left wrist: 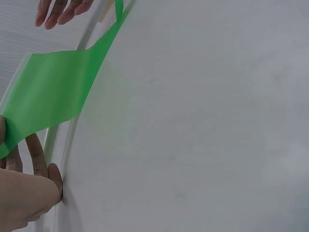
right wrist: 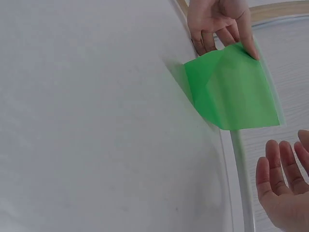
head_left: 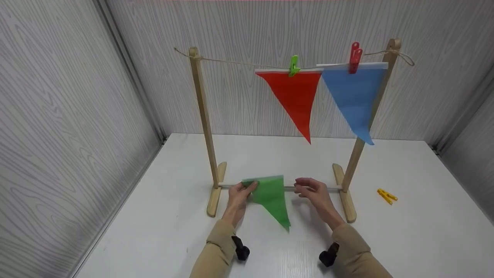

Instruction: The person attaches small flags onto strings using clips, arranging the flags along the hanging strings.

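Note:
A green pennant [head_left: 271, 193] with a pale top hem hangs from my left hand [head_left: 240, 195], which pinches its left upper corner between thumb and fingers. The pennant's tip droops toward the table in the head view. Just right of its free edge is my right hand [head_left: 314, 193], fingers loosely bent and holding nothing. In the right wrist view, the right hand [right wrist: 287, 188] stands apart from the pennant [right wrist: 236, 92]. On the string above hang a red pennant [head_left: 295, 96] under a green clothespin [head_left: 294, 66] and a blue pennant [head_left: 355, 96] under a red clothespin [head_left: 355, 58].
A wooden stand with a left post [head_left: 203, 119], a right post [head_left: 353, 162] and a low crossbar [head_left: 334, 188] stands behind the hands. Twine [head_left: 231, 61] runs between the post tops. A yellow clothespin [head_left: 387, 195] lies on the white table [head_left: 154, 231] at the right.

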Demonstrator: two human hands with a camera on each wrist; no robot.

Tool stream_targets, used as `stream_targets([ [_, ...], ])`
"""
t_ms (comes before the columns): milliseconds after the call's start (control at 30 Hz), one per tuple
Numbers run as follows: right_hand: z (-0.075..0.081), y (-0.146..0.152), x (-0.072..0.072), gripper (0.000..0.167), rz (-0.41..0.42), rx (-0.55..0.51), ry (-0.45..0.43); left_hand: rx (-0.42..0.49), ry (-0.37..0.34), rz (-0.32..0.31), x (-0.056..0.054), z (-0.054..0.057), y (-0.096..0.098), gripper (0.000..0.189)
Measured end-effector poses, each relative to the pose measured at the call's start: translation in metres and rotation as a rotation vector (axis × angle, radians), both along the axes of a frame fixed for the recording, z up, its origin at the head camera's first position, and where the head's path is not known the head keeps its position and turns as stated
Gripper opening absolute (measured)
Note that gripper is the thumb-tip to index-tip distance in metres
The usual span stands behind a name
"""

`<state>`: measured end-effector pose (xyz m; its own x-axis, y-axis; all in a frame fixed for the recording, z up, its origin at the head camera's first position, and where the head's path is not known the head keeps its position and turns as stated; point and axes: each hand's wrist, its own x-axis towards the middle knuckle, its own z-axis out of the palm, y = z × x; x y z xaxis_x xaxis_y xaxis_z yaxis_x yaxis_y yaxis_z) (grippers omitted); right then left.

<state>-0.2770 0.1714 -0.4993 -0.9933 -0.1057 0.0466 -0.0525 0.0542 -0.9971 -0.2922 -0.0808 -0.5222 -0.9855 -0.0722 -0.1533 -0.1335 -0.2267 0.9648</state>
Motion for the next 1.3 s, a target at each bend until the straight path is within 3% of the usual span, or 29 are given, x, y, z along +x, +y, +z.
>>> stream_targets([
  [367,0.002,0.051,0.015,0.034,-0.046,0.002,0.056,-0.015,-0.039,-0.025,0.004,-0.004,0.001,0.051],
  [633,0.007,0.1,0.028,0.042,-0.144,0.005,0.001,-0.007,-0.027,-0.03,0.004,-0.005,0.002,0.05],
  [767,0.006,0.123,0.033,0.037,-0.25,-0.147,0.014,0.004,-0.021,-0.041,0.003,-0.007,0.002,0.047],
  [867,0.004,0.137,0.034,0.023,-0.396,-0.262,0.044,0.006,-0.011,-0.044,0.002,-0.007,0.002,0.048],
  [933,0.003,0.146,0.034,0.017,-0.517,-0.273,0.058,-0.002,-0.008,-0.044,0.002,-0.007,0.002,0.049],
  [1033,0.0,0.157,0.033,0.011,-0.683,-0.237,0.022,-0.006,-0.011,-0.044,0.002,-0.006,0.001,0.051],
  [1100,-0.002,0.164,0.033,0.013,-0.752,-0.176,-0.02,-0.004,-0.015,-0.048,0.002,-0.006,0.001,0.051],
  [1300,-0.012,0.178,0.032,0.032,-0.802,0.096,-0.146,0.011,-0.012,-0.067,0.004,-0.001,-0.001,0.048],
])
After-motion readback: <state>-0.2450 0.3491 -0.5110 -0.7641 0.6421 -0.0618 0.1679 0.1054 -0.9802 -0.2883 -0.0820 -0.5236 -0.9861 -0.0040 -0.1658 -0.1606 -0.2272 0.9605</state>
